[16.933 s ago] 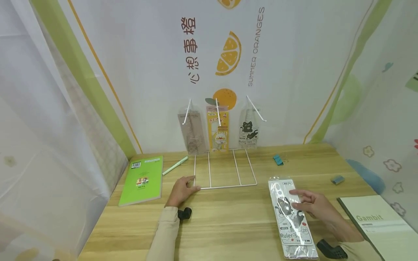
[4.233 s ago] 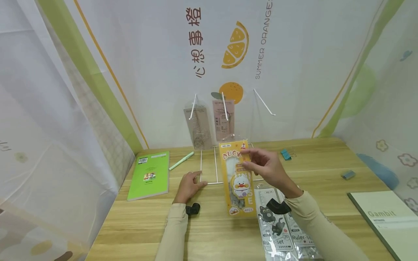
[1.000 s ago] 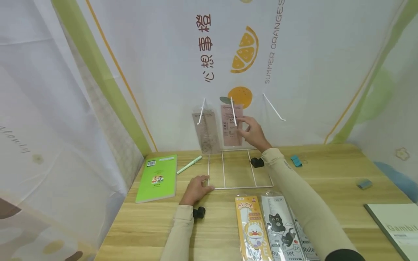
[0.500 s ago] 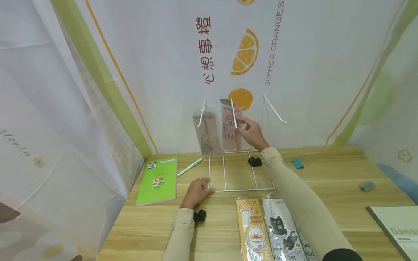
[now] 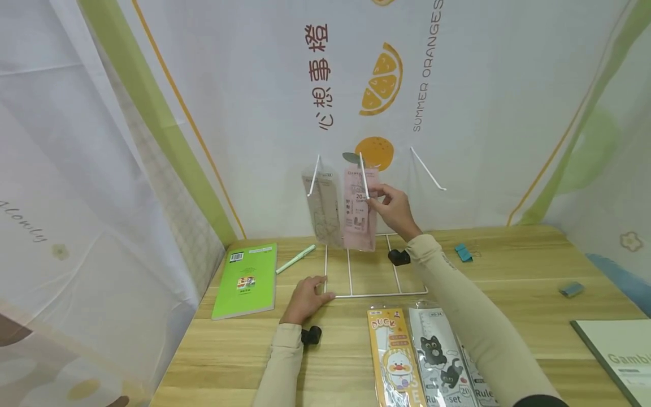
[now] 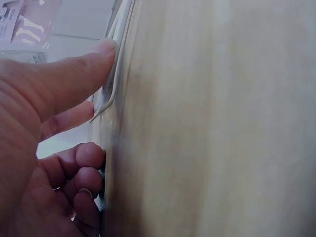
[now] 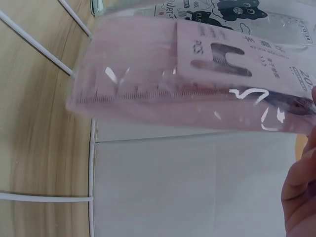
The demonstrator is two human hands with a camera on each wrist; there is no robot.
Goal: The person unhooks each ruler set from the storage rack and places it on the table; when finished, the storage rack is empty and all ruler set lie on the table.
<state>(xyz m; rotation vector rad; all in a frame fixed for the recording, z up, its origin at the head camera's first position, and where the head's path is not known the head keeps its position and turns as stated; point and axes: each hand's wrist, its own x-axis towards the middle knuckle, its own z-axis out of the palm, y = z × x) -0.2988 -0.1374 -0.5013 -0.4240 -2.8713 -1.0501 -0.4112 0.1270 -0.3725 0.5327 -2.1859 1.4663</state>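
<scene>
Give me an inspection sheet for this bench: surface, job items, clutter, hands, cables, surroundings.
Surface: wooden table, light grain.
Job's things: pink ruler pack on the middle hook of the white wire rack; grey ruler pack hangs on the left hook; right hook bare.
Clutter: duck ruler pack, cat ruler pack, green notebook, green pen, blue clip, eraser, Gambit book.
Hands: right hand pinches the pink pack; left hand rests on the rack's base.
Cables: nothing seen.
Surroundings: printed fabric backdrop.
</scene>
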